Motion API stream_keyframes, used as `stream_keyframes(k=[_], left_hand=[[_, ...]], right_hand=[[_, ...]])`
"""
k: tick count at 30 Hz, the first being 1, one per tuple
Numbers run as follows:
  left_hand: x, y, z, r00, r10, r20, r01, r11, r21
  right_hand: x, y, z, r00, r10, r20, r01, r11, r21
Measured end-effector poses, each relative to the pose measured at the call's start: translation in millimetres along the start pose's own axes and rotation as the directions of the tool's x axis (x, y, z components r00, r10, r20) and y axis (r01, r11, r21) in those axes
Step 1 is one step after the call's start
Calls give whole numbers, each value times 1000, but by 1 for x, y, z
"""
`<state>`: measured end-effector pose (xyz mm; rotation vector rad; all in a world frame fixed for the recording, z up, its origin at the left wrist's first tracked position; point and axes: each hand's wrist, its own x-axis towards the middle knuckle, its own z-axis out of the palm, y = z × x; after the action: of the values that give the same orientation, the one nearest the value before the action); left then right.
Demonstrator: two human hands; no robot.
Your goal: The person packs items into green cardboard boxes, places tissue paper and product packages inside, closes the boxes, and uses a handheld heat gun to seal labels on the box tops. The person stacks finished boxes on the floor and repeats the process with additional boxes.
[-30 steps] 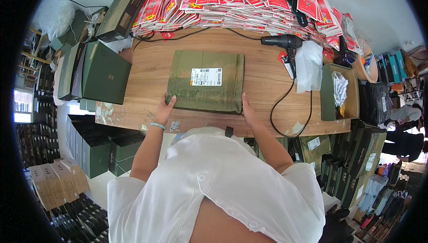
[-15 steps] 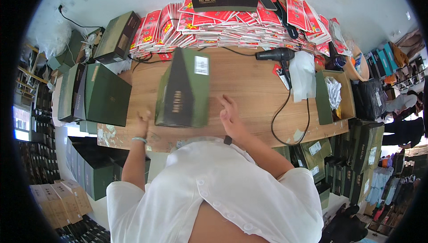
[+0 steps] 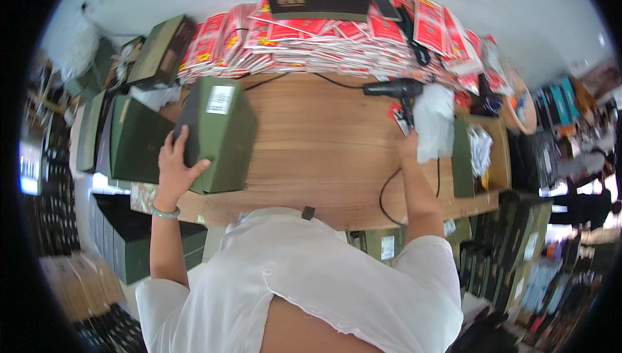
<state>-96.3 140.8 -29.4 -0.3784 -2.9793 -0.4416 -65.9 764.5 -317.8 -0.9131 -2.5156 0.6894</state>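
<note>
Left grip: my fingers and thumb are spread, not clenched; this left grip (image 3: pixel 173 171) lies against the near left edge of a green box (image 3: pixel 230 149), fingertips by its dark panel (image 3: pixel 190 134), thumb reaching onto the green side.
Green box: at the left part of the desk (image 3: pixel 317 152), with a white label (image 3: pixel 221 99) on it.
Right grip: my right grip (image 3: pixel 408 145) is at the lower end of the black hair dryer (image 3: pixel 392 87); the fingers blur there, so I cannot tell if they have closed on it.
Hair dryer: its barrel points left, and a black cord (image 3: pixel 381 197) loops below.
Right of the dryer: a whitish plastic bag (image 3: pixel 435 123) just beside it, then an open box (image 3: pixel 461 158) with a crumpled silvery packet (image 3: pixel 480 149) inside.
Left of my box: another green box (image 3: pixel 137 139), behind my left fingers.
Far edge: a heap of red packets (image 3: pixel 311 45) with a dark box (image 3: pixel 319 3) on top.
My left wrist: a pale bracelet (image 3: pixel 166 213).
</note>
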Motion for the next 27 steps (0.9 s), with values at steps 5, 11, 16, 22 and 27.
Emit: stream_keyframes(k=[5, 11, 16, 22, 27], left_hand=[[-13, 51, -17, 986, 66, 150, -108, 950, 294], [-24, 82, -6, 971, 52, 233, -127, 937, 324], [-8, 88, -10, 976, 138, 168, -178, 950, 255], [-21, 89, -6, 991, 105, 79, -120, 968, 220], [-24, 78, -19, 997, 43, 65, -56, 977, 207]], right_hand=[[66, 15, 5, 970, -11, 242, -15, 994, 107], [112, 28, 28, 877, 206, 434, -132, 972, -194], [154, 49, 34, 749, 425, 508, -199, 876, -440], [157, -27, 15, 420, 209, 883, -716, 675, 180], [104, -47, -16, 401, 3, 916, -746, 582, 324]])
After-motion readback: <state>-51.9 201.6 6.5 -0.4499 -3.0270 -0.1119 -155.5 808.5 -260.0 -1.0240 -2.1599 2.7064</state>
